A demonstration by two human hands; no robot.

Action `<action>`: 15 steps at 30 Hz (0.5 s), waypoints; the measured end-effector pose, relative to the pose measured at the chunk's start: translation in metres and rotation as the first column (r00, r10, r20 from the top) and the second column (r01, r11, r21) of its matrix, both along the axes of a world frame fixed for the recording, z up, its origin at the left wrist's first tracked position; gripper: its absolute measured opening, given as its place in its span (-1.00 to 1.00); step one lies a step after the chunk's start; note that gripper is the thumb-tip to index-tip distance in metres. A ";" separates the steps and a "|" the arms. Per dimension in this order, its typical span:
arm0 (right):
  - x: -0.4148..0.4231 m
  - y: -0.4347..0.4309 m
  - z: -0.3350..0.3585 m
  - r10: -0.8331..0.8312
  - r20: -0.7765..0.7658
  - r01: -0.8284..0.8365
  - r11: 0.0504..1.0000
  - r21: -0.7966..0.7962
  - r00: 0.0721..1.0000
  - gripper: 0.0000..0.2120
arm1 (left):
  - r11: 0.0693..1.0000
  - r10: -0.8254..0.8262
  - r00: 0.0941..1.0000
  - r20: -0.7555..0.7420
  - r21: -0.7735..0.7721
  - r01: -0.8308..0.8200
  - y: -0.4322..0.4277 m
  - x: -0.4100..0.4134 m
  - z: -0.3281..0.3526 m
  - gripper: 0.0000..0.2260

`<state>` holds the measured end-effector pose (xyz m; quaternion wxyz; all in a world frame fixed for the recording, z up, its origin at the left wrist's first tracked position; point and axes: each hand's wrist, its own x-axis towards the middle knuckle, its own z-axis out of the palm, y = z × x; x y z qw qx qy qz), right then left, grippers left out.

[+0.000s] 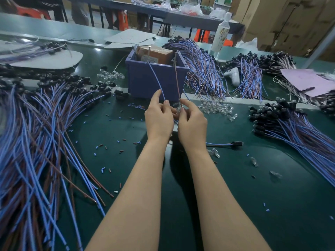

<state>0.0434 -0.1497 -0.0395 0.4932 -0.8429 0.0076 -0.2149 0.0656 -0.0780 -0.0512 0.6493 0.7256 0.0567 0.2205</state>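
Forearms (145,187): ours, bare, both stretched forward over the dark green desk (244,205), side by side, wrists close together.
Left hand (158,118): raised above the desk in front of the bin; its fingers (157,96) curl in, thumb and forefinger pinching the blue wire near its lower end.
Right hand (192,122): just beside the left; thumb and forefinger are closed in a pinch on the foot of the brown wire, and the other fingers curl loosely.
Blue wire (154,77): rises from our left pinch, leaning up and left across the front of the bin, its tip above the rim.
Brown wire (177,78): rises almost straight from our right pinch, near the blue one at the bottom and further apart at the top.
Between the hands: something small and clear shows at the fingertips; we cannot tell what it is.
Bin (145,84): blue, square, on the desk just behind our hands, with a cardboard box (155,54) inside.
Left heap (36,142): loose blue and brown wires fanned across the desk.
Right bundle (299,134): wires with black caps, well apart from our hands.
Clear lenses (215,107): a small pile right of the bin, near our right hand.
Offcuts (102,147): tiny blue and brown bits scattered on the desk.
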 end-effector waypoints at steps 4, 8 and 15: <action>-0.003 0.001 0.001 0.004 0.001 -0.004 1.000 0.021 1.000 -0.71 | 1.000 0.000 1.000 -0.007 -0.018 0.000 0.004 0.002 0.001 -0.64; -0.003 0.000 0.001 -0.005 -0.004 0.005 1.000 -0.010 1.000 -0.72 | 0.999 -0.007 1.000 -0.016 -0.035 0.007 0.006 0.003 0.003 -0.63; -0.005 0.001 0.002 -0.005 -0.005 0.005 1.000 -0.027 1.000 -0.75 | 0.999 -0.039 0.999 -0.009 -0.021 0.039 0.006 0.006 0.002 -0.64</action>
